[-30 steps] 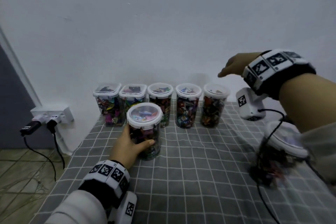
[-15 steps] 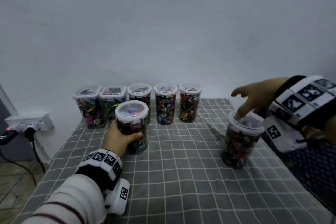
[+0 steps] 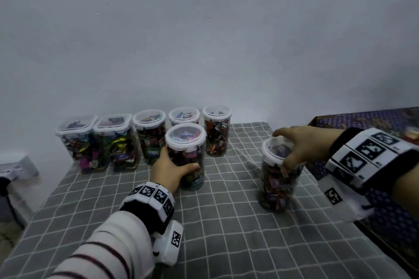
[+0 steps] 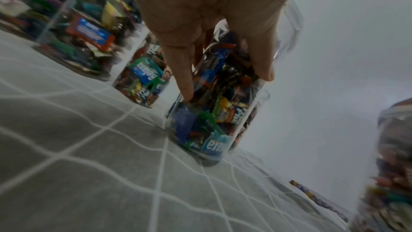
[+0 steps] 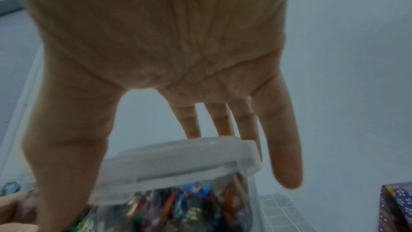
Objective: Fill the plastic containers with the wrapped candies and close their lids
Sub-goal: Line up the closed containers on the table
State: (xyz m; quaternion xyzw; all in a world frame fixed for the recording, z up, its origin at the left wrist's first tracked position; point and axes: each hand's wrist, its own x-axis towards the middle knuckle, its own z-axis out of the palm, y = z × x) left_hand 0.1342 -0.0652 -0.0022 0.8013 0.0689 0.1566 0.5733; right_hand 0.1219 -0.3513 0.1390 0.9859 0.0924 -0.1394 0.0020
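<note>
Both hands are on lidded, candy-filled containers, so the filling and closing look done for these two and the step in hand appears to be lining them up with the rest. The left hand [image 3: 169, 171] grips the side of a round container [image 3: 186, 156] that stands upright on the checked grey cloth of the tabletop [image 3: 226, 233], just in front of a row of five closed containers [image 3: 145, 133] against the wall; its fingers [image 4: 186, 77] and thumb curl round the clear wall. The right hand [image 3: 301, 145] grasps a second round container [image 3: 277, 179] from above, thumb down one side and fingers over the far rim of its white lid [image 5: 178, 161]. This one stands well apart to the right, and looks slightly tilted. Next, I judge, each wants sliding or carrying back to the row, kept upright, with a check that the lid clips are pressed home.
</note>
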